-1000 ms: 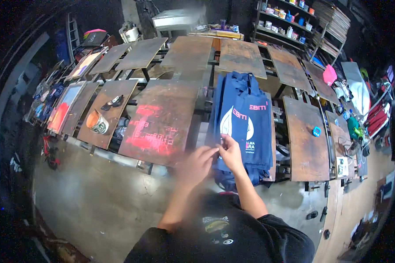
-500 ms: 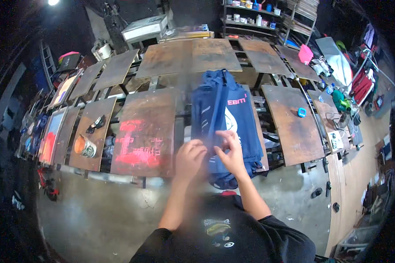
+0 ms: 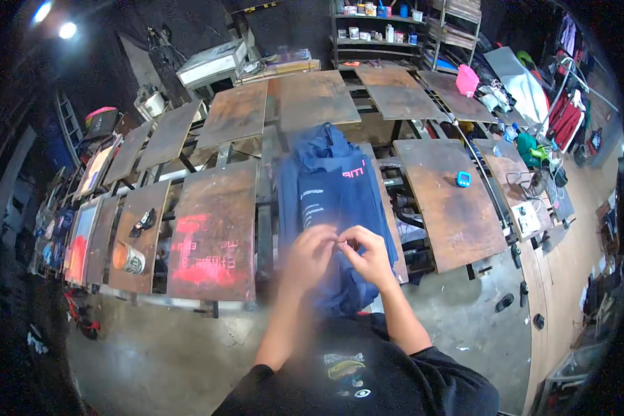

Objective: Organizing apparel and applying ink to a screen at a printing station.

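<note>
Seen from my remote post: one stack of navy printed fabric pieces, centre, beneath both hands; one left hand, blurred, fingers curled, grip I cannot tell; one right hand, thumb and forefinger nearly meeting, anything pinched I cannot make out; one red-stained board, left of the stack; one blue timer, right.

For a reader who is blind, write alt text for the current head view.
A person's left hand and right hand, fingertips close together, are over printed dark blue fabric; whether they hold anything is unclear. Around them are two rows of stained boards, with an orange-stained bucket to the left.
</note>
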{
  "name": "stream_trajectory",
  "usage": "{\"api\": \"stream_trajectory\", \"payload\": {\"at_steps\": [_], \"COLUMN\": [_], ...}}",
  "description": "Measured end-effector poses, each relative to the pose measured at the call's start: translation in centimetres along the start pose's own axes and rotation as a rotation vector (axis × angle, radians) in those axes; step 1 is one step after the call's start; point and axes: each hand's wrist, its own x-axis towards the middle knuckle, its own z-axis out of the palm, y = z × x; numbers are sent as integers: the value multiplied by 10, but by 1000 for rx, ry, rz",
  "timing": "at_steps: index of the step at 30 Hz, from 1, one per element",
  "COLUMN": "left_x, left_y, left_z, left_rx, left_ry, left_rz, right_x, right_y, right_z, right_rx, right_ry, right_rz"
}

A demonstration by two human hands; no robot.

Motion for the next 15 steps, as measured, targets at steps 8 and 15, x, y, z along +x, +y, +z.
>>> {"api": "stream_trajectory", "payload": {"at_steps": [8,15], "left_x": [29,51], "left_y": [9,19], "left_z": [25,58], "left_rx": [27,227], "left_ry": [-70,76], "left_rz": [-32,130], "right_x": [18,37], "right_y": [20,27], "right_z": [-38,-66], "right_rx": [7,12], "right_ry": [32,31], "right_rz": [-69,-132]}}
